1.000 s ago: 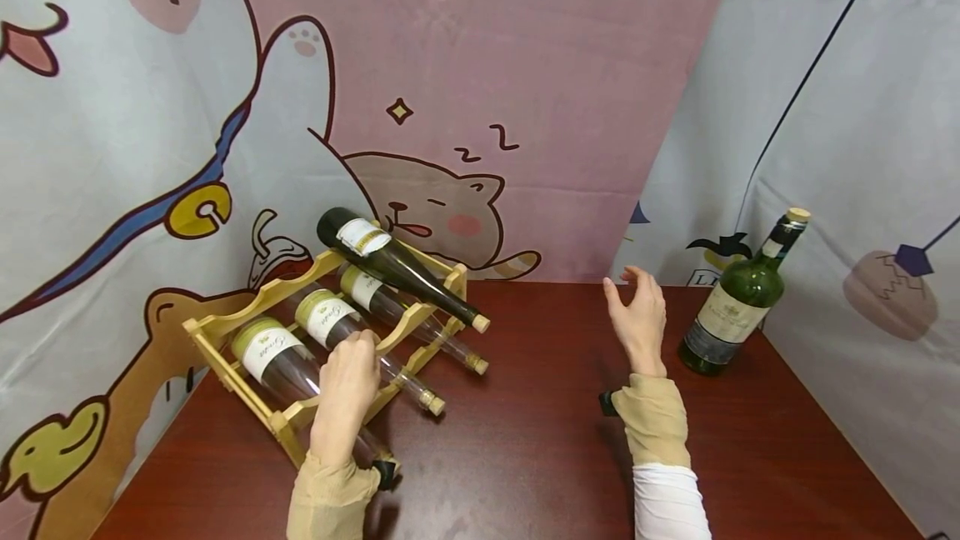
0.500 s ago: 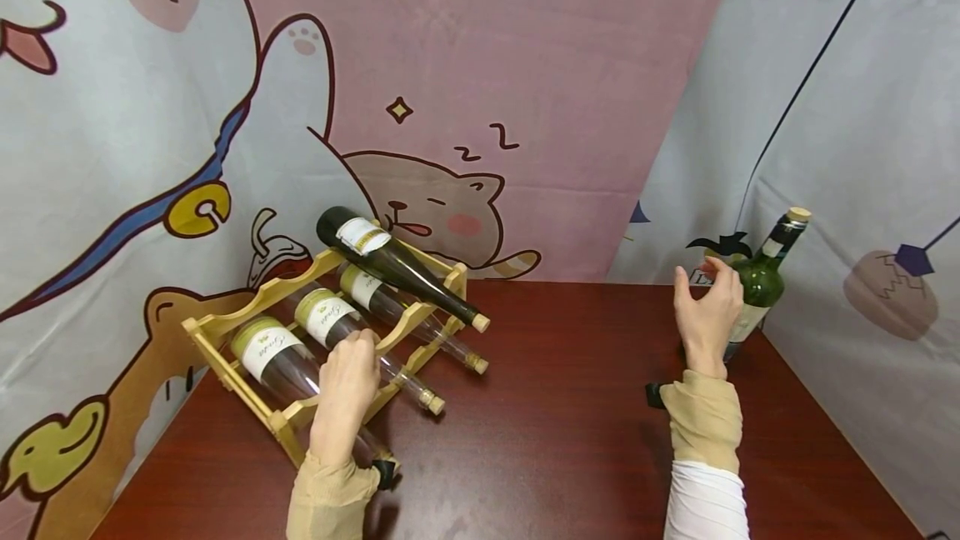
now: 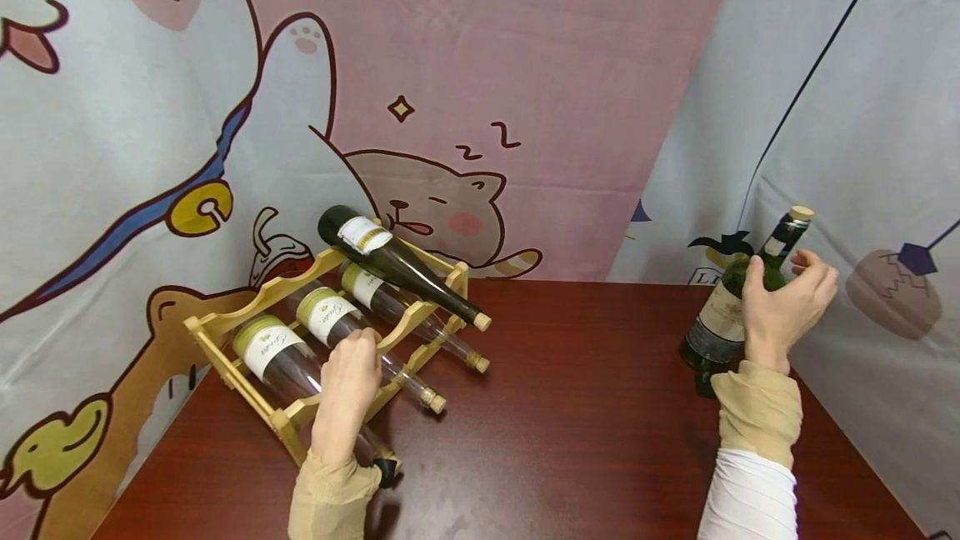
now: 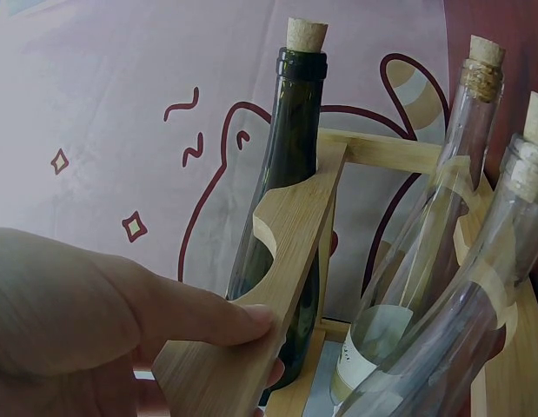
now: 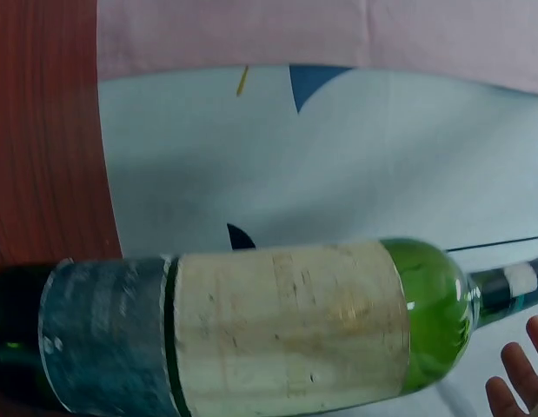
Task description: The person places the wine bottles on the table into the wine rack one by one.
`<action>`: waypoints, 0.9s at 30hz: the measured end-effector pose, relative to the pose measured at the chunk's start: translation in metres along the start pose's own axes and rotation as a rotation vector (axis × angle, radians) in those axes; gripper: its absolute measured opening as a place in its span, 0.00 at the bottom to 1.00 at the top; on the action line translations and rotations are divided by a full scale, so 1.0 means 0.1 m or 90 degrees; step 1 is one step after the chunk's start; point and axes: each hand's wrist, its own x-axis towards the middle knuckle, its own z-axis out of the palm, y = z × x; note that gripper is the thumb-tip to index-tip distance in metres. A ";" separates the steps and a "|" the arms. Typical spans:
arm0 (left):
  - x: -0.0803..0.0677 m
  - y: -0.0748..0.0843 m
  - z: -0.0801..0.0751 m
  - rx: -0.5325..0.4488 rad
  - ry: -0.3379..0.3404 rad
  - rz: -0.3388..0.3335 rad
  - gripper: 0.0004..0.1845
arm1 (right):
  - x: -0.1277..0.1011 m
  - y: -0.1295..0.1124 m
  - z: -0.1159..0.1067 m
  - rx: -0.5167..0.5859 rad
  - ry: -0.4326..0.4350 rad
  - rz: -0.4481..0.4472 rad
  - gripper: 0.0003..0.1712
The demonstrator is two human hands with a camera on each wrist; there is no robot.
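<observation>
Left hand [image 3: 347,386] reaching forward, fingers curled, right hand [image 3: 784,304] raised, fingers curled

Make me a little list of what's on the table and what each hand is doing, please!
Table: dark red-brown wooden table
Rack: pale bamboo wine rack on the table's left side
Bottles in rack: three clear glass bottles with cream labels in the lower row; one dark glass bottle with a cork lying on top
Standing bottle: green glass wine bottle with a beige label, corked, on the right
Left hand: rests on the rack's front rail, fingers over the wood
Right hand: grips the green bottle near its shoulder
Backdrop: cartoon cat curtain
</observation>
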 end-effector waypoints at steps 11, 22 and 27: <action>0.00 -0.01 0.00 -0.003 -0.004 -0.003 0.08 | 0.29 0.10 0.04 -0.044 -0.110 0.138 0.37; 0.00 0.00 0.00 -0.005 -0.003 -0.005 0.08 | 0.44 0.20 0.16 -0.050 -0.193 0.198 0.38; 0.00 0.00 0.00 -0.005 -0.001 -0.005 0.08 | 0.45 0.23 0.21 -0.055 -0.197 0.189 0.26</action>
